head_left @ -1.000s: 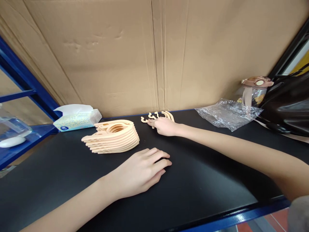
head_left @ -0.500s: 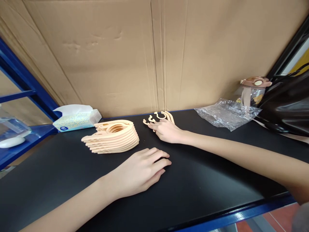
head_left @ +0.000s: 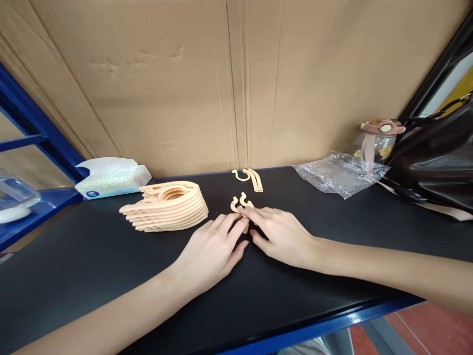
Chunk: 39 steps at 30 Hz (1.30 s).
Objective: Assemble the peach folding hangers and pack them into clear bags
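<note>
Two cream folding hangers [head_left: 235, 204] with curved hooks lie at the middle of the black table, partly hidden under fingers. The fingertips of my right hand [head_left: 283, 231] rest on them, fingers bent and apart. My left hand [head_left: 214, 244] touches their near end with its index finger, its thumb spread away. A third cream hanger [head_left: 255, 180], folded with its hook to the left, lies further back by the cardboard. Left of my hands is a neat stack of cream hangers [head_left: 172, 214].
A tissue pack [head_left: 114, 182] stands at the back left beside a blue frame [head_left: 48, 143]. Crumpled clear plastic [head_left: 332, 175], a bottle [head_left: 382, 140] and a black bag [head_left: 436, 162] are at the right. Cardboard [head_left: 166, 88] rises behind the table [head_left: 314, 301].
My right hand has drawn two hangers toward me, away from the third one at the back. My left hand has moved slightly and now meets them. The view has shifted a little.
</note>
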{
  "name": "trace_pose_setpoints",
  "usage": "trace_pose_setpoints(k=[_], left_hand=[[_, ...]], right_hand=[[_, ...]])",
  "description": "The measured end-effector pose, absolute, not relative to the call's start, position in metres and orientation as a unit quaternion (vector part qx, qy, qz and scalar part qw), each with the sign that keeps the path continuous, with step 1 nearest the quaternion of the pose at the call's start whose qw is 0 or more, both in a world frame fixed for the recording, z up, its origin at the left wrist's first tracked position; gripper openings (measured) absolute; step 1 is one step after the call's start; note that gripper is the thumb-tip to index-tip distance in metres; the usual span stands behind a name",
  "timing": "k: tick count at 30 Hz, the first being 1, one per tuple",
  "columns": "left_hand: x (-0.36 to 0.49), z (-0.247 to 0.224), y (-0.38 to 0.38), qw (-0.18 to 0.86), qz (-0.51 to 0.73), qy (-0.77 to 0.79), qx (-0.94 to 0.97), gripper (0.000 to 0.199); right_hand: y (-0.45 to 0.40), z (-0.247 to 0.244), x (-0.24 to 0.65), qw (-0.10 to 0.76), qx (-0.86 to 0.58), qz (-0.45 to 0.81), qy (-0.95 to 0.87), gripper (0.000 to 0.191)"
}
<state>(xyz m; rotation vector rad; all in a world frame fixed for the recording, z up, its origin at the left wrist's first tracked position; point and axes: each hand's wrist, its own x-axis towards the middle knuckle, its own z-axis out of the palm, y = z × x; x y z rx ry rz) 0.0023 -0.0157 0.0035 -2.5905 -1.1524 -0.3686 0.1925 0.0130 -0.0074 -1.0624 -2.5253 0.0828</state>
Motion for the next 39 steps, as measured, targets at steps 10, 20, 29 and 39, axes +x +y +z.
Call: trace_pose_setpoints(k=[10,20,29,39], left_hand=[[0.011,0.005,-0.004,0.104,-0.096,-0.431,-0.891,0.021],[-0.001,0.009,-0.003,0.043,-0.115,-0.395,-0.91,0.016],[-0.002,0.006,0.001,0.025,-0.135,-0.386,-0.912,0.017],[-0.004,0.006,0.002,0.077,-0.129,-0.352,-0.924,0.032]], right_hand=[[0.021,-0.004,0.205,0.323,-0.297,0.354,-0.826,0.034],[0.067,-0.012,0.228,0.237,-0.333,0.13,-0.903,0.041],[0.069,-0.017,0.226,0.256,-0.369,0.144,-0.882,0.034],[0.063,-0.011,0.222,0.244,-0.386,0.144,-0.878,0.021]])
